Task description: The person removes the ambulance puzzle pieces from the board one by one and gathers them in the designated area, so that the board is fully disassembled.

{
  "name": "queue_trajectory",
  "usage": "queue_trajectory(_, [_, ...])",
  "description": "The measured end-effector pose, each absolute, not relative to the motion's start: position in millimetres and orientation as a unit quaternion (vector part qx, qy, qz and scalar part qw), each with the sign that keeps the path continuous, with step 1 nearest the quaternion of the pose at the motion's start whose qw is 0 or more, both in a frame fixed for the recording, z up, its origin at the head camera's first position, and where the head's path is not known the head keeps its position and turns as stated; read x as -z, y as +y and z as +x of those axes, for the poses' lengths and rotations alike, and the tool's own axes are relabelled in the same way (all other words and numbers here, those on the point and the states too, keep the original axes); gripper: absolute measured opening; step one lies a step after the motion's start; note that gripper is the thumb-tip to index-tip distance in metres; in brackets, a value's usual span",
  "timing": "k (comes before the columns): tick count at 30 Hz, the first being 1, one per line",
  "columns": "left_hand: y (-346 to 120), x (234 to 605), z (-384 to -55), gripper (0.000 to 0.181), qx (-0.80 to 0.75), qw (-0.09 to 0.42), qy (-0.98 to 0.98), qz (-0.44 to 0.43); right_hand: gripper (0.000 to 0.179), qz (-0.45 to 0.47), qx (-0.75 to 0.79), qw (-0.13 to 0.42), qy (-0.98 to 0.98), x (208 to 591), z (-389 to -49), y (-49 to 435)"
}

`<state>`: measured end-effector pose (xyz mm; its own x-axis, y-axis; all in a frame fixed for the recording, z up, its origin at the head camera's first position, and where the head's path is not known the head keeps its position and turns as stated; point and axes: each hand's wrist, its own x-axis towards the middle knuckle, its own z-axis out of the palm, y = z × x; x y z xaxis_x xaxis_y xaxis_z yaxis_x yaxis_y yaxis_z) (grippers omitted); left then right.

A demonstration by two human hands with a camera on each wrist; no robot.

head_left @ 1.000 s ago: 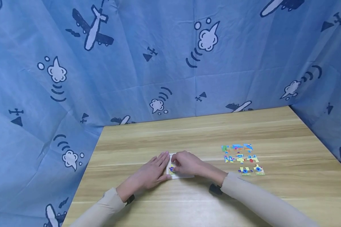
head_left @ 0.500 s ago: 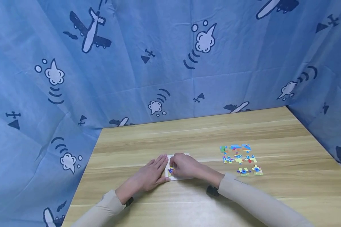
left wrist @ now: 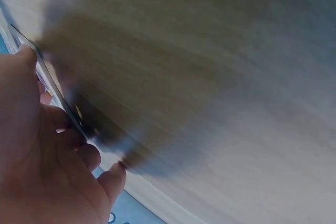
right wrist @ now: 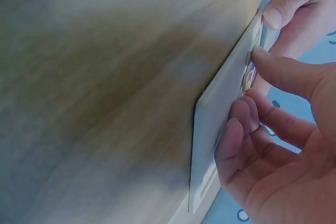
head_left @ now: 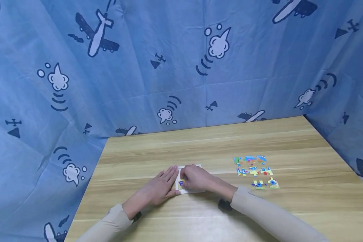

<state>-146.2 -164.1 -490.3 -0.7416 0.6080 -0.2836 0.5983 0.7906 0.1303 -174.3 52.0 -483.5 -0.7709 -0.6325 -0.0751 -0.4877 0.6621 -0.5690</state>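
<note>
A white puzzle tray (head_left: pixel 184 192) lies on the table between my hands. My left hand (head_left: pixel 160 189) rests flat along its left side, fingers straight and thumb at the near corner. Over the tray, my right hand (head_left: pixel 197 178) has its fingers curled and pinches a small colourful puzzle piece (right wrist: pixel 249 79) between thumb and index finger, low inside the tray's left part. Yellow and blue printing (head_left: pixel 180 184) shows beside those fingertips in the head view. The right hand hides much of the tray's middle.
Several loose jigsaw pieces (head_left: pixel 253 171) lie in rough rows on the wooden table (head_left: pixel 145 151), right of the tray. A blue curtain (head_left: pixel 133 74) printed with planes hangs behind the table and at both sides.
The head view has shifted slightly. My right hand has moved a little within the tray, its fingers staying at the piece. The left hand keeps its place beside the tray.
</note>
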Motion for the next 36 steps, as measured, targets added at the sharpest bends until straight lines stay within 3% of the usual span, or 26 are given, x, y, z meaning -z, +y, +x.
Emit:
queue_trajectory(18, [-163.2, 491.7, -144.7, 0.084, -0.006, 0.161, 0.934, 0.318, 0.014, -0.327, 0.283, 0.146, 0.890, 481.6, -170.1, 49.3])
queue_trajectory(36, [-159.4, 487.4, -145.1, 0.083, 0.005, 0.150, 0.934, 0.325, 0.015, -0.337, 0.267, 0.075, 0.900, 481.5, -162.3, 50.4])
